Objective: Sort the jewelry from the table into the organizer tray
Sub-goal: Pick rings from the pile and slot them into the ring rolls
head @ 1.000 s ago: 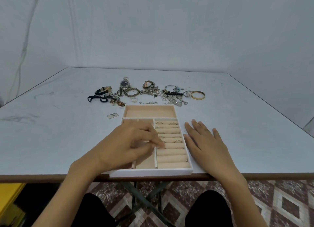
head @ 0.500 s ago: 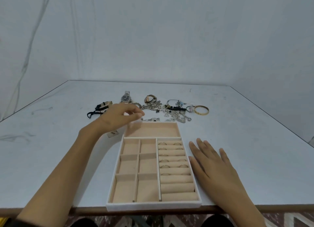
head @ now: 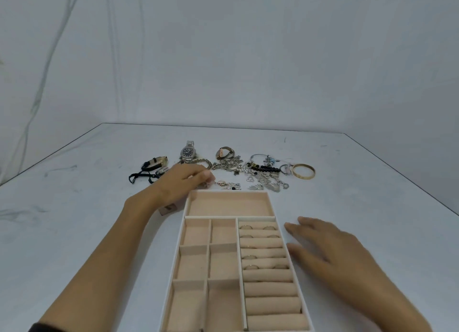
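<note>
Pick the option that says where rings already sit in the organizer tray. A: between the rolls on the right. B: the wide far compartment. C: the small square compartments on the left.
A: several rings show tucked between the rolls on the right side of the organizer tray.

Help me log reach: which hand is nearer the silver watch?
Left. The left hand is just in front of the silver watch; the right hand lies well back, beside the right wall of the organizer tray.
</note>
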